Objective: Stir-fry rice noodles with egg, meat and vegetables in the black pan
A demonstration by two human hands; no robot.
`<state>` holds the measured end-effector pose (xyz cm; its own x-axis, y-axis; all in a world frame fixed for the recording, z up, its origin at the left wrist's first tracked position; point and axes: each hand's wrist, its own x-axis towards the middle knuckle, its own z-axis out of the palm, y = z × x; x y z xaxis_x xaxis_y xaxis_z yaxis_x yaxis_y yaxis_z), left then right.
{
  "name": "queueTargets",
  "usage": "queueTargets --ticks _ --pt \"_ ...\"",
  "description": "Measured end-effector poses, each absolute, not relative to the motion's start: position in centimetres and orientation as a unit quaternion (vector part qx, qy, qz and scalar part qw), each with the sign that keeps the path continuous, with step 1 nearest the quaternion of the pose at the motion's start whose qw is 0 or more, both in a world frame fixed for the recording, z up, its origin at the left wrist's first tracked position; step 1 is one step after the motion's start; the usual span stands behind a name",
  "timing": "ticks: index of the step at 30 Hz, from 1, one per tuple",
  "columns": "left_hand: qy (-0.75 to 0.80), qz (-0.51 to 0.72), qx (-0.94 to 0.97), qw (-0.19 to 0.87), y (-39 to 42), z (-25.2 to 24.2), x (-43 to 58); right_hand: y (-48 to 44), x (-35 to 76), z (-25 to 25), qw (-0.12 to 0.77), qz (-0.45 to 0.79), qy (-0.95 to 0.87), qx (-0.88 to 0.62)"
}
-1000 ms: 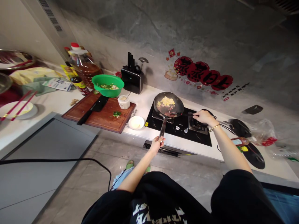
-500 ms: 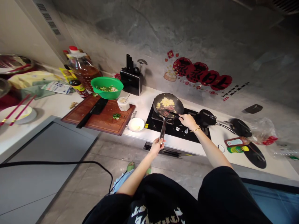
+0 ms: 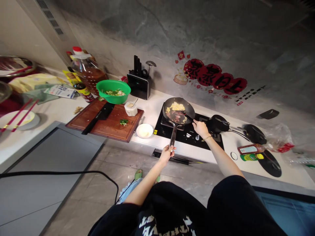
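Note:
A dark frying pan [image 3: 189,105] sits on the left burner of the black stove [image 3: 161,131]. Yellow scrambled egg [image 3: 177,106] lies toward its far side, with reddish-brown meat pieces [image 3: 176,116] nearer the handle. My left hand [image 3: 167,153] is closed round the end of the pan's handle [image 3: 173,136]. With my right hand [image 3: 200,128] I grip a black spatula [image 3: 189,118], whose tip reaches into the pan among the meat. The spatula's blade is partly lost against the dark pan.
Left of the stove are a small white bowl [image 3: 144,130], a wooden cutting board [image 3: 118,126] with a cleaver [image 3: 98,118], chopped greens and a seasoning jar [image 3: 131,109], plus a green basin [image 3: 113,98]. A lidded black pot [image 3: 218,123] and bottles [image 3: 250,149] stand right.
The spatula and my right hand have shifted slightly right across the pan. My left hand keeps its hold on the handle; the whole view has shifted a little.

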<state>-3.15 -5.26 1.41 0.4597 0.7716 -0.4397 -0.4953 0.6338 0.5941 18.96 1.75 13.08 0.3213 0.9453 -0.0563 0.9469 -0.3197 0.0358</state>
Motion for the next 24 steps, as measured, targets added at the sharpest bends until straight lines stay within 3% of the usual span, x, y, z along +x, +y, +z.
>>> queueTargets --ticks 11,19,24 --pt "0.354 0.384 0.195 0.83 -5.2 1.2 -2.9 -1.4 22.0 17.6 0.055 -0.074 0.625 0.775" --pt "0.355 0.383 0.202 0.829 -5.2 1.0 -2.9 2.6 18.9 14.2 0.036 -0.01 0.59 0.806" --pt "0.355 0.385 0.203 0.827 -5.2 0.9 -2.9 3.4 19.1 14.6 0.043 -0.029 0.606 0.794"
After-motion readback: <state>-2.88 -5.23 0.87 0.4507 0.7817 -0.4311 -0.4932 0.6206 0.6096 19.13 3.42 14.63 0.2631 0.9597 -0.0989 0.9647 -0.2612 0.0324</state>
